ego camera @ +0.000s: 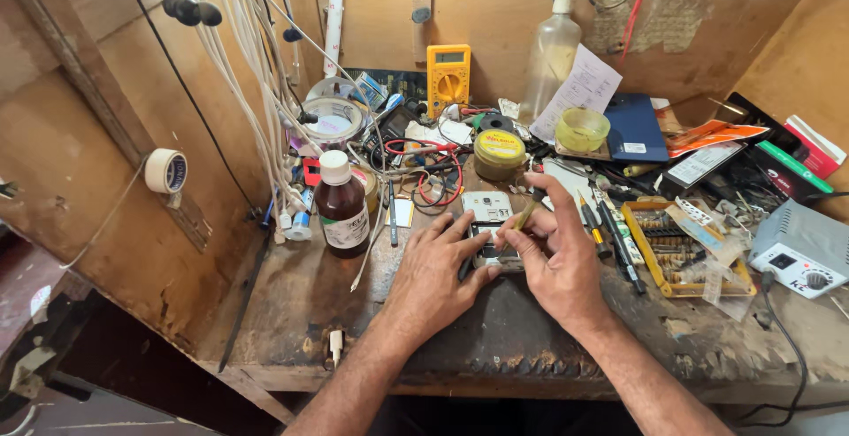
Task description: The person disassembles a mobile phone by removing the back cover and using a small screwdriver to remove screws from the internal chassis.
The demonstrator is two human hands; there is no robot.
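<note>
Head view of a worn, scarred wooden tabletop (292,312) boxed in by plywood walls at the left, rear and right. Near the middle, somewhat toward the front edge, lies an opened phone (488,224), a flat rectangle with a pale upper half and a darker exposed lower half. The left hand (433,272) rests flat beside it, fingers spread and pressing its left edge; the right hand (553,246) is pinched closed on a thin yellow-handled tool (529,210), whose tip meets the phone. The two hands sit close together, almost touching over the phone. To the left stands a brown glass bottle (343,206) with a white cap and a pale rectangular label, and behind it a bundle of white cables (256,91) hangs down the left wall. Toward the rear edge are a round yellow-lidded tin (500,153), a yellow multimeter (448,78) leaning on the back wall, and a clear plastic bottle (553,56) with a white sheet of paper beside it. At the right, a yellow compartment tray (685,250) of small parts lies just beside the right hand, and a grey boxy unit (800,250) with a dial sits near the right edge. Open room is found only along the front edge and the front left corner; the rear half is densely cluttered.
</note>
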